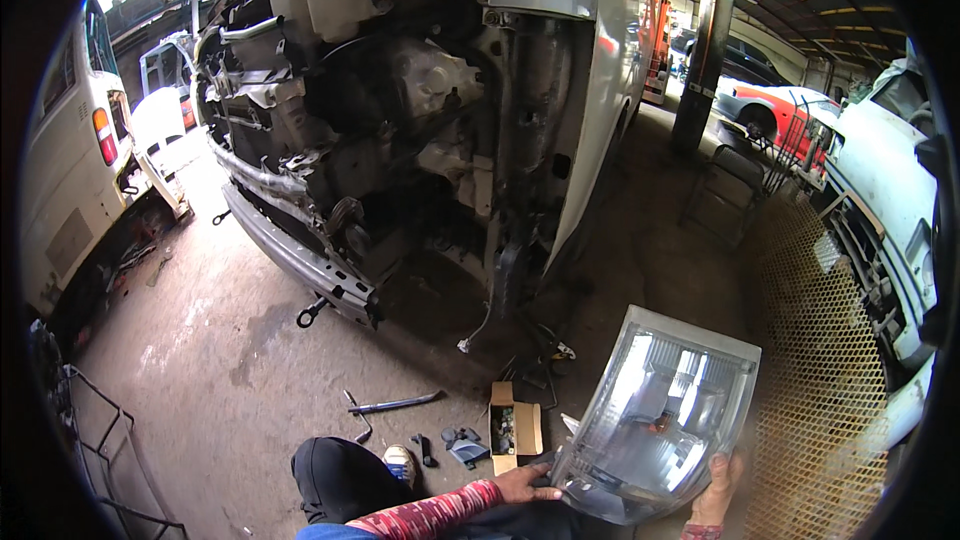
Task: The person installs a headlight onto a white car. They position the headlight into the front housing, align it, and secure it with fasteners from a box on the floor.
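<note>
Head camera shows a clear headlight [655, 420] right of an open cardboard box [526, 427]; the left hand [527, 485], thumb outstretched, holds the lamp's lower left corner; the right hand [717, 492], partly curled, grips its right edge.

Headlight [660, 410] blocks passage between left hand [525, 485] and right hand [718, 492].

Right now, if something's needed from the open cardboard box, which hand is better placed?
Probably the left hand: it's at the lower-left corner of the headlight, close to the cardboard box. The right hand is at the opposite side, farther away, and might have to steady the headlight.
</note>
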Tool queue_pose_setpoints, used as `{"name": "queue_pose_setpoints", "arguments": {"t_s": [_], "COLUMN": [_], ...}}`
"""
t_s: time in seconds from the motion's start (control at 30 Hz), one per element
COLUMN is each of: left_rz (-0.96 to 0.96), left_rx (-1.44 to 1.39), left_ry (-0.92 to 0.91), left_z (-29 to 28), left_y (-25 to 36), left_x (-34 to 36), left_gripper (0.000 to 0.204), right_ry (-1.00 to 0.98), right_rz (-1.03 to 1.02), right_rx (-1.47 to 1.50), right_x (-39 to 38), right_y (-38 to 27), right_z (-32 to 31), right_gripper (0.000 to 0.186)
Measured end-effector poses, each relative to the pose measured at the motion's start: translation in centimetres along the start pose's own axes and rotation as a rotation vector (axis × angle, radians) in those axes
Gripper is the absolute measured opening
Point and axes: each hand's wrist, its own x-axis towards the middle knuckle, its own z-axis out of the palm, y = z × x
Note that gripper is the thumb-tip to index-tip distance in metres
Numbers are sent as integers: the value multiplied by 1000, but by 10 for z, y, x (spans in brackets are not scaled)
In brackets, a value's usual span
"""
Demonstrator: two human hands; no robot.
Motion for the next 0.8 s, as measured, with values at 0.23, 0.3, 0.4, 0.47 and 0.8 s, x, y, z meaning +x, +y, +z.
{"name": "queue_pose_setpoints", "arguments": {"t_s": [0.23, 0.3, 0.4, 0.47, 0.8], "left_rz": [119, 234, 239, 200, 540], "left_rx": [21, -175, -802, -895, -944], "left_ry": [225, 384, 627, 663, 694], "left_z": [-30, -44, -73, -88, -95], "left_y": [22, 31, 33, 30, 69], "left_x": [-40, -59, -89, -106, -156], "left_gripper": [83, 78, 77, 79, 107], "right_ry": [78, 78, 40, 105, 58], "right_rz": [99, 122, 85, 30, 282], "right_rx": [119, 281, 455, 557, 906], "right_x": [-25, -22, -12, -8, 14], "right_y": [-49, -61, -75, -78, -53], "right_z": [27, 31, 39, 53, 129], "right_gripper": [79, 84, 90, 90, 91]}}
